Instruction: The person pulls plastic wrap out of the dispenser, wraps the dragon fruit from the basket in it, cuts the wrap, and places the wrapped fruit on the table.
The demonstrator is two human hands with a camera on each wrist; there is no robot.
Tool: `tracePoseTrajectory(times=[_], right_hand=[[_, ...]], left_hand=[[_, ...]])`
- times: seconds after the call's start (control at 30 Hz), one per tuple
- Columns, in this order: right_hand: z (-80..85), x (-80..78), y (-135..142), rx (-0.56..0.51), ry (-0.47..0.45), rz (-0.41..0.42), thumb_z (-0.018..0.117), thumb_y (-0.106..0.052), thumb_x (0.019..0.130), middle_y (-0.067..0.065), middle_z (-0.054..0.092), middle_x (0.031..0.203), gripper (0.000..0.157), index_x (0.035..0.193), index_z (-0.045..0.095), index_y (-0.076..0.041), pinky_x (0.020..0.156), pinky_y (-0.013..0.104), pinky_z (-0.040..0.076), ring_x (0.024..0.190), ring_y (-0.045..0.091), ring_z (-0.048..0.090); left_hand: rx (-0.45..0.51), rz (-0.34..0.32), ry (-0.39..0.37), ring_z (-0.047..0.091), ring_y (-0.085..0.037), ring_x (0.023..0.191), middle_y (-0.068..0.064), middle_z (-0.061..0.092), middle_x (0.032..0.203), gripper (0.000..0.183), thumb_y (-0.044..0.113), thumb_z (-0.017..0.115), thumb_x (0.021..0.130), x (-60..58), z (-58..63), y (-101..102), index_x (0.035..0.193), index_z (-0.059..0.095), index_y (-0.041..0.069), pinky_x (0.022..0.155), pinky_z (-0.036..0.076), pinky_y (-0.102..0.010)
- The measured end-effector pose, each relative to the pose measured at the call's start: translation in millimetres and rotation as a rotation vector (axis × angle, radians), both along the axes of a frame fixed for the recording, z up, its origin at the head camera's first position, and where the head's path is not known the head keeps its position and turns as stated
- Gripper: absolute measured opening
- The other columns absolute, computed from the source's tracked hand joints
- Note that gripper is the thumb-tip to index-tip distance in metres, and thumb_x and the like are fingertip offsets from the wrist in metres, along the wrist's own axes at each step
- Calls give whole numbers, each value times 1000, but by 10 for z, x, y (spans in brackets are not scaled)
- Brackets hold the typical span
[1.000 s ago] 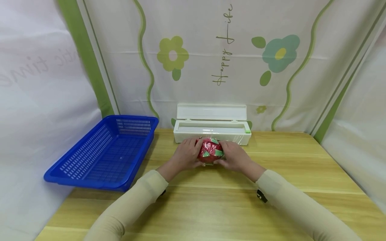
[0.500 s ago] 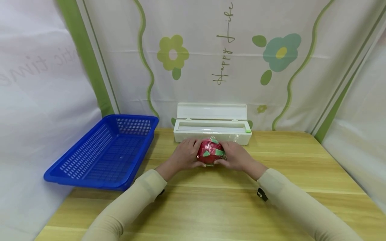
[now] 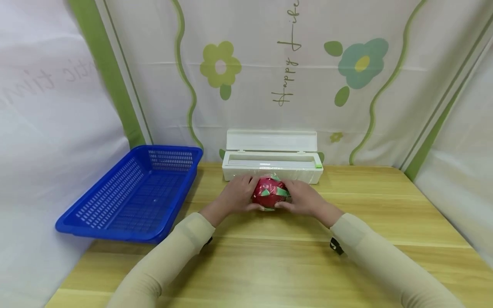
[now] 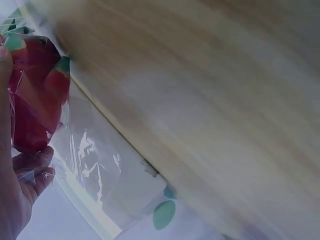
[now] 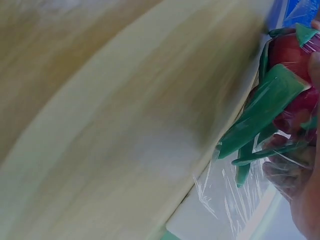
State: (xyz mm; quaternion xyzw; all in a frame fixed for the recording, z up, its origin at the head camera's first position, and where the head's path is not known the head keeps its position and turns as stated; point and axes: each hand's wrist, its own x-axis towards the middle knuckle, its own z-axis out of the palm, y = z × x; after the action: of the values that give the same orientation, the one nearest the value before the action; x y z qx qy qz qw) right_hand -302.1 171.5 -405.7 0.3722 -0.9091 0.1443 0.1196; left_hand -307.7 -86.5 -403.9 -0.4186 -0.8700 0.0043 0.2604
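Note:
A red dragon fruit (image 3: 268, 193) with green scales is held between both hands, in front of a white cling film dispenser (image 3: 272, 173). My left hand (image 3: 239, 194) grips its left side, thumb toward me. On the opposite side my right hand (image 3: 304, 198) grips it by the end with the long green scales (image 5: 265, 112). Clear cling film (image 4: 90, 155) covers the fruit and stretches toward the dispenser in the left wrist view. Wrinkled film also shows over the fingers in the right wrist view. The dispenser's lid (image 3: 271, 141) stands up, and a pale roll lies inside.
A blue plastic basket (image 3: 169, 226) with slotted sides stands on the left of the wooden table (image 3: 262, 265). Printed white curtains (image 3: 254, 85) hang close behind the dispenser and along both sides. A small green piece (image 3: 318, 166) sits at the dispenser's right end.
The dragon fruit has turned slightly between the hands, its green scales shifting in the head view. Both hands keep their grip, and the head view has tilted down a little.

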Motion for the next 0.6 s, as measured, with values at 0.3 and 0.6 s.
tracePoseTrajectory(times=[0.3,0.6], right_hand=[[-55,-55,64,66,-29,15,86,-50,67,19,56,126,103,140,36,4,98,46,45,115,33,55],[-106,-73,52,151,131,17,88,-43,67,22,57,123,97,134,39,7,98,50,44,113,37,55]], left_hand=[[-9,26,-45,59,-25,98,-12,59,110,97,74,66,72,-24,38,0,132,48,1,86,52,-37],[3,3,-102,59,-25,102,-12,58,116,94,71,66,75,-62,37,-2,134,45,1,91,50,-37]])
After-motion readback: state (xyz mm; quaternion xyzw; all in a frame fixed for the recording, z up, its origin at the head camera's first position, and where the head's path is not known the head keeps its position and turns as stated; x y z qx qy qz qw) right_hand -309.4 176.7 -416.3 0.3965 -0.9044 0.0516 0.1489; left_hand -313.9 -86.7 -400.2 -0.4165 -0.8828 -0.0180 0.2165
